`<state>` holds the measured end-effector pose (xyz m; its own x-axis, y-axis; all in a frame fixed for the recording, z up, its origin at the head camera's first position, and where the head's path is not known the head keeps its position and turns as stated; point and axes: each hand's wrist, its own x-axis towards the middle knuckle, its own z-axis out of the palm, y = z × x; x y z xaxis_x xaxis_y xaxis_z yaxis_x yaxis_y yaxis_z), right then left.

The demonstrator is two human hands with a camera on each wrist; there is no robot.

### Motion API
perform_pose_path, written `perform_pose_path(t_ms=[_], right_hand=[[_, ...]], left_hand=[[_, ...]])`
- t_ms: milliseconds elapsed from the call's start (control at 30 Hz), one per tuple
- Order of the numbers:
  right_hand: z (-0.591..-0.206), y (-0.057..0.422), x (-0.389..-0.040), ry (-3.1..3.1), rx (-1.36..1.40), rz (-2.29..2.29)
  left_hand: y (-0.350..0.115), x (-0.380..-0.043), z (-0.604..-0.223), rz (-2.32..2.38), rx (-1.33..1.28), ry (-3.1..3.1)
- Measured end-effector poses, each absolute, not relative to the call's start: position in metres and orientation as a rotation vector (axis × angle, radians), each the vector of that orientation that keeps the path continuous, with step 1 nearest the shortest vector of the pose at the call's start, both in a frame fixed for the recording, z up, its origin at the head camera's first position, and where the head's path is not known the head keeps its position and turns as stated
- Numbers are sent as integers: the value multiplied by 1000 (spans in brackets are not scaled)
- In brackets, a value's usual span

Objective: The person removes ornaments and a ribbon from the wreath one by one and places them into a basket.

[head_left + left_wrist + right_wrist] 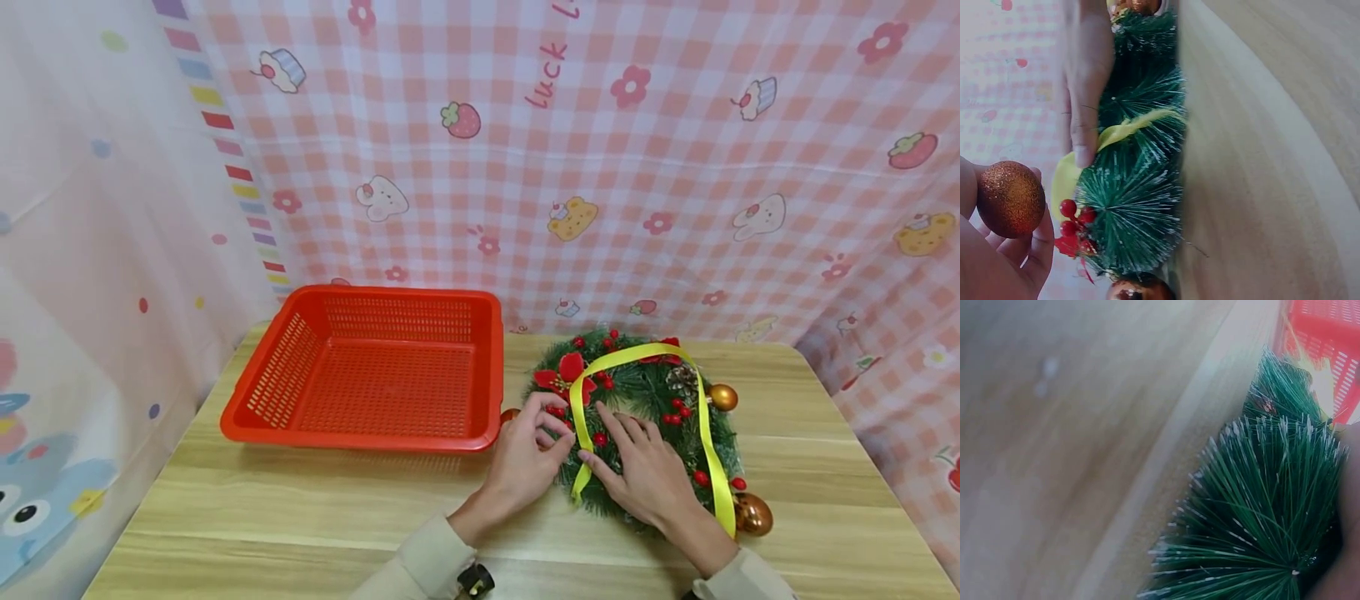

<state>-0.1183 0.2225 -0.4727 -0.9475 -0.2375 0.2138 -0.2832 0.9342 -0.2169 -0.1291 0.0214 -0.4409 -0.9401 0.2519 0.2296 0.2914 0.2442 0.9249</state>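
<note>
A green Christmas wreath (633, 387) with red berries and red flowers lies on the right side of the table. A yellow ribbon (708, 433) loops over it, with one loose end at its near left. My left hand (525, 454) is at the wreath's left side, fingers bent. In the left wrist view it holds a glittery copper bauble (1011, 199), which the hand hides in the head view. My right hand (648, 467) lies across the wreath's near part, fingers fairly straight, thumb by the ribbon. The right wrist view shows mainly green bristles (1272, 487).
To the left stands a red plastic basket (360, 442) with nothing visible inside. Shiny copper baubles sit at the wreath's edge, such as the large bauble (753, 514) at right. A patterned curtain (480, 167) hangs behind the wooden table (300, 517).
</note>
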Motion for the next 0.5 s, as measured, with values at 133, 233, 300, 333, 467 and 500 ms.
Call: perform_pose_path(t_ms=[133, 233, 300, 333, 467, 500], right_hand=[[-473, 222, -118, -2902, 397, 369], [-473, 222, -118, -2891, 399, 370], [-473, 222, -118, -2886, 403, 367], [-473, 222, -118, -2886, 403, 366], [-473, 222, -118, -2894, 404, 367], [-473, 222, -118, -2895, 403, 369]], left_hand=[[19, -126, -433, -1875, -569, -2428], [16, -124, -425, -1908, -592, -2405], [12, -124, -418, -1917, -604, -2397], [10, -124, -415, -1922, -604, -2390], [0, -128, -406, -1898, -616, -2371], [-2, -129, -404, -1887, -615, -2367]])
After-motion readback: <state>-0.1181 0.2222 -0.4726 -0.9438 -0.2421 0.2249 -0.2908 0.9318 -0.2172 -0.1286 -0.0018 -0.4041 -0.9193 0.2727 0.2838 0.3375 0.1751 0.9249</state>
